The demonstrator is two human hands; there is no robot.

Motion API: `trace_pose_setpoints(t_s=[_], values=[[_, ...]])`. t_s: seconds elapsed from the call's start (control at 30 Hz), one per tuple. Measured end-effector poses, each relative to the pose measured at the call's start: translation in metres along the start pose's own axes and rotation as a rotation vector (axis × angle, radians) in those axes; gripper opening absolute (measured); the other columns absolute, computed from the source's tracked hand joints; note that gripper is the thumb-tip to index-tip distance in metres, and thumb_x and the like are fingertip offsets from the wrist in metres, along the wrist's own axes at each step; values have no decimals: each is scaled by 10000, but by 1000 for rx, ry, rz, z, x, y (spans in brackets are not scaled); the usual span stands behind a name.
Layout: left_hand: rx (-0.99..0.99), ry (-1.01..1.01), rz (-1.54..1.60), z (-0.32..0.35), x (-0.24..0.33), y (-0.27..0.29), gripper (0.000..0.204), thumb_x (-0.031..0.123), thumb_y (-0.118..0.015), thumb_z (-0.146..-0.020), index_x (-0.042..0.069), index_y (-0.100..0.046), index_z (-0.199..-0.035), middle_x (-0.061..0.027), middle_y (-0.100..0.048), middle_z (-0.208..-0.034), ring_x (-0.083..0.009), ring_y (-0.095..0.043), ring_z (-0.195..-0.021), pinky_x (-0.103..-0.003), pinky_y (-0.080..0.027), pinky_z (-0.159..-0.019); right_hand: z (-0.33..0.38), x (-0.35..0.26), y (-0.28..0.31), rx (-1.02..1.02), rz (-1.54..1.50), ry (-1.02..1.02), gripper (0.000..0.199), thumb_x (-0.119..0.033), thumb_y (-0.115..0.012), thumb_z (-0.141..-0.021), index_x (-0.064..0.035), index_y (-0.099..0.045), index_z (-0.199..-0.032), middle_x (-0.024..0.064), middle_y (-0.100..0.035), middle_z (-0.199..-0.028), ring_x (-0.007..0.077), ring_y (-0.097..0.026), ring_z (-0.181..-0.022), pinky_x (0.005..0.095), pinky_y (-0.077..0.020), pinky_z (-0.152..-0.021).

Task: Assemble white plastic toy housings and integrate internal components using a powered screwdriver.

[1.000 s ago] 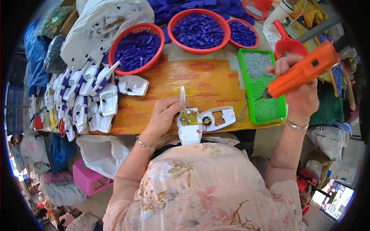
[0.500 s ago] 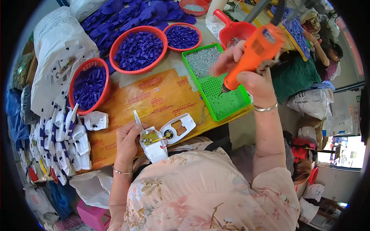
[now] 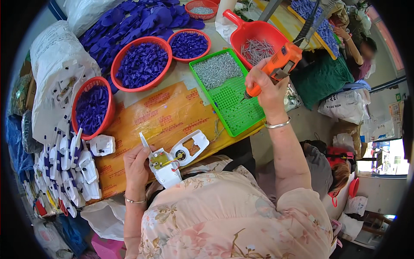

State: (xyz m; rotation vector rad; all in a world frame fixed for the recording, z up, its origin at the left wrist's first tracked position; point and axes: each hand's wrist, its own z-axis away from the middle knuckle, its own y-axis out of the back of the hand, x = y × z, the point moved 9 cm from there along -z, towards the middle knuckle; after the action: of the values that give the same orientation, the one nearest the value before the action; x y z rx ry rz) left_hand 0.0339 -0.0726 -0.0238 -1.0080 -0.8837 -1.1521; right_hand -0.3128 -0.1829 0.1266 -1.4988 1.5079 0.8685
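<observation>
My left hand (image 3: 137, 167) is closed around the side of a white plastic housing (image 3: 169, 177) at the table's front edge. Inside that open housing sits a greenish circuit board (image 3: 160, 158), joined by thin wires to a white ring-shaped part (image 3: 192, 146) with a round black piece. My right hand (image 3: 271, 96) grips an orange electric screwdriver (image 3: 282, 62), tilted so its bit points down and left over the perforated part of a green tray (image 3: 230, 131). Small silvery screws (image 3: 217, 70) fill the tray's far half. Whether a screw is on the bit, I cannot make out.
Red baskets of small purple parts (image 3: 142, 64) stand behind, beside a heap of flat purple pieces (image 3: 125, 21). A red scoop (image 3: 237, 39) holds longer metal pins. White housings (image 3: 75, 168) pile up at left. Another person (image 3: 360, 54) is at far right.
My right hand has lowered the screwdriver closer to the green tray. The left hand still holds the housing in place. The whole view has shifted slightly.
</observation>
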Motion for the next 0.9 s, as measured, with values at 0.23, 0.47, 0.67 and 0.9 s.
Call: trace_pose_setpoints(t_s=[0.23, 0.47, 0.67, 0.9], values=[[-28, 19, -5, 0, -3, 3, 204, 120, -536, -873, -48, -652, -869, -76, -658, -758, -108, -590, -626, -225, -470, -587, 2, -1, 2, 8, 25, 45, 209, -153, -641, -819, -10, -489, -823, 65, -528, -622, 151, -538, -528, 289, -455, -518], [-37, 33, 1, 0, -2, 0, 206, 126, -543, -872, -50, -649, -871, -70, -653, -752, -107, -584, -623, -223, -464, -588, 4, 3, 2, 79, -87, 34, 159, -98, -697, -779, -32, -554, -756, 24, -554, -592, 99, -520, -505, 232, -410, -476], [2, 16, 10, 1, 0, -1, 200, 145, -558, -874, -24, -661, -841, -1, -599, -695, -44, -506, -558, -177, -369, -498, 7, 1, 5, 122, -98, 50, 171, -111, -710, -778, -38, -557, -759, 15, -550, -585, 85, -509, -494, 219, -394, -458], [-6, 24, -18, 1, 2, -3, 208, 163, -554, -877, -10, -663, -841, 14, -586, -675, -34, -482, -534, -174, -344, -473, 7, 6, 5, 42, 23, -7, 176, -91, -620, -814, -11, -472, -865, 65, -533, -630, 156, -538, -541, 286, -453, -529]])
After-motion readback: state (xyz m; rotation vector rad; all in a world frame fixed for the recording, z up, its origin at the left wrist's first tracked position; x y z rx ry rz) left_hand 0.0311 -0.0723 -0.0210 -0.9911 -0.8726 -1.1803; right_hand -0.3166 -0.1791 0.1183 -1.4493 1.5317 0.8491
